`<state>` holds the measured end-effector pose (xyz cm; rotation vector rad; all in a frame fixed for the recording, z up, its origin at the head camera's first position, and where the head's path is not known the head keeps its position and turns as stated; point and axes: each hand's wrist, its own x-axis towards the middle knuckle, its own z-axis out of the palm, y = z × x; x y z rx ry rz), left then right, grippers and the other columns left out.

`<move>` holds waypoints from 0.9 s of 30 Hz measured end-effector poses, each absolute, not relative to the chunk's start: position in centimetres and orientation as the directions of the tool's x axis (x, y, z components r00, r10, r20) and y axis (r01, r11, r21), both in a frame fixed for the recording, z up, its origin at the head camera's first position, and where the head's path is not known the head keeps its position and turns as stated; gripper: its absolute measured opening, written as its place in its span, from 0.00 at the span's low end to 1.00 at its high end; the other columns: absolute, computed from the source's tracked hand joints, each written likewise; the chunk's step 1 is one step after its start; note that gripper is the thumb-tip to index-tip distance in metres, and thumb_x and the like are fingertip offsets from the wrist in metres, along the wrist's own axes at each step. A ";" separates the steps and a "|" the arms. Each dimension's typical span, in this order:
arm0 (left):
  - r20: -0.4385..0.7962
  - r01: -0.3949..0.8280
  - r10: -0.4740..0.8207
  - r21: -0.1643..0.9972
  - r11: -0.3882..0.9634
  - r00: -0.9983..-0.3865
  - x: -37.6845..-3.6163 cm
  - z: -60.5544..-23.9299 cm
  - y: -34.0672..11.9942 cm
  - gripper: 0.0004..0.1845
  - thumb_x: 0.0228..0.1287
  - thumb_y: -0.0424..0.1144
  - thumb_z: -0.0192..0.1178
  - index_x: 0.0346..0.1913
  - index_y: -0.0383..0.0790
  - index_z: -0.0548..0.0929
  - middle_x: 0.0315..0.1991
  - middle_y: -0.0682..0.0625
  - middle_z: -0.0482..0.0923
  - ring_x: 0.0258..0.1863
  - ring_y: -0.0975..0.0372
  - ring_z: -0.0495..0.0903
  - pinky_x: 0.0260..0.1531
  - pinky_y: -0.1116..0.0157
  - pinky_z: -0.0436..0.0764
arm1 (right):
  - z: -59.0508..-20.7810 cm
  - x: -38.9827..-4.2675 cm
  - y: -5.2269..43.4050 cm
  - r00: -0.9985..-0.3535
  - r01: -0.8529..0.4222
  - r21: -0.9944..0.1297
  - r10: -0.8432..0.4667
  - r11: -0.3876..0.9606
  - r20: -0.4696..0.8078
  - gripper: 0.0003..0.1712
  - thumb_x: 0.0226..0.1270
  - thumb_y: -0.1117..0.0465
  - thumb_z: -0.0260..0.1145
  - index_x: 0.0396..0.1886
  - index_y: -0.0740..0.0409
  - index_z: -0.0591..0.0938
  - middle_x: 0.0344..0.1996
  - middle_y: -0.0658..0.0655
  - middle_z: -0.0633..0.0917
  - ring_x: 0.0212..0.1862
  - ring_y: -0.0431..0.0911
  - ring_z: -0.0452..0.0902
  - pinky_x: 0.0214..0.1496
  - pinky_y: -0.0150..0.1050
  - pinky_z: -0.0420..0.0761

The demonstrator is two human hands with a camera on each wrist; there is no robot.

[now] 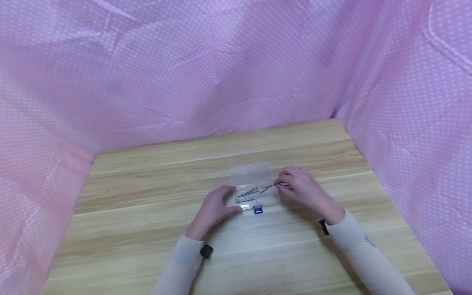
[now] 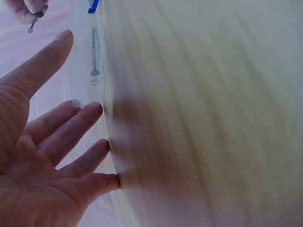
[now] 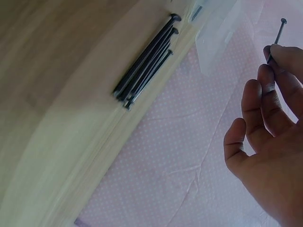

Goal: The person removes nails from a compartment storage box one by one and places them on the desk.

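Note:
A clear plastic box (image 1: pixel 272 199) lies on the wooden table with its lid (image 1: pixel 250 174) folded back and a blue latch (image 1: pixel 258 209) at the front. Several nails (image 1: pixel 248 192) are inside it. My left hand (image 1: pixel 214 211) spans the box's left end, fingers fairly straight, fingertips touching its corner; the lower fingers rest at the tabletop in the left wrist view. Over the box's right end, my right hand (image 1: pixel 304 188) pinches a thin nail (image 3: pixel 280 33) between thumb and index finger, its round head pointing away from the fingertips.
A bundle of dark nails (image 3: pixel 147 61) lies on the table beside the box, mostly hidden behind my right hand in the head view. Pink dotted cloth (image 1: pixel 206 82) hangs around the far and side edges of the table (image 1: pixel 147 213).

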<state>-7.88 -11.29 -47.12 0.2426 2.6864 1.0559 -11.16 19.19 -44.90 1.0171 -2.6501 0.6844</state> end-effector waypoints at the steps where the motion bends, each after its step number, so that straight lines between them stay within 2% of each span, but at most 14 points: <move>1: -0.166 0.062 0.240 0.688 0.723 -0.957 -7.9 -47.1 -11.3 0.40 0.52 0.48 0.81 0.68 0.40 0.79 0.65 0.44 0.79 0.67 0.48 0.74 0.70 0.49 0.70 | -44.9 -11.1 19.4 -0.738 -0.674 -0.346 -0.569 0.653 0.363 0.06 0.60 0.65 0.78 0.37 0.55 0.90 0.37 0.51 0.84 0.43 0.50 0.80 0.46 0.49 0.78; 3: -0.165 0.062 0.238 0.685 0.726 -0.957 -7.9 -47.1 -11.3 0.40 0.52 0.49 0.81 0.68 0.40 0.79 0.65 0.44 0.79 0.68 0.48 0.74 0.71 0.48 0.69 | -44.9 -11.0 19.8 -0.739 -0.672 -0.351 -0.563 0.652 0.369 0.06 0.59 0.66 0.78 0.37 0.56 0.90 0.37 0.52 0.84 0.43 0.51 0.80 0.48 0.52 0.79; 9: -0.165 0.066 0.237 0.675 0.735 -0.957 -7.9 -47.0 -11.4 0.40 0.53 0.49 0.80 0.68 0.40 0.79 0.66 0.44 0.79 0.68 0.47 0.74 0.71 0.47 0.69 | -45.1 -10.7 20.9 -0.736 -0.672 -0.345 -0.537 0.656 0.412 0.09 0.56 0.67 0.79 0.36 0.56 0.90 0.37 0.52 0.85 0.41 0.49 0.80 0.43 0.49 0.79; 27: -0.162 0.062 0.233 0.682 0.728 -0.959 -7.8 -47.2 -11.2 0.39 0.53 0.49 0.80 0.67 0.41 0.80 0.65 0.45 0.80 0.68 0.48 0.74 0.71 0.47 0.69 | -45.9 -9.6 23.6 -0.725 -0.676 -0.317 -0.523 0.665 0.448 0.10 0.52 0.69 0.80 0.33 0.56 0.89 0.35 0.52 0.85 0.42 0.51 0.81 0.42 0.52 0.79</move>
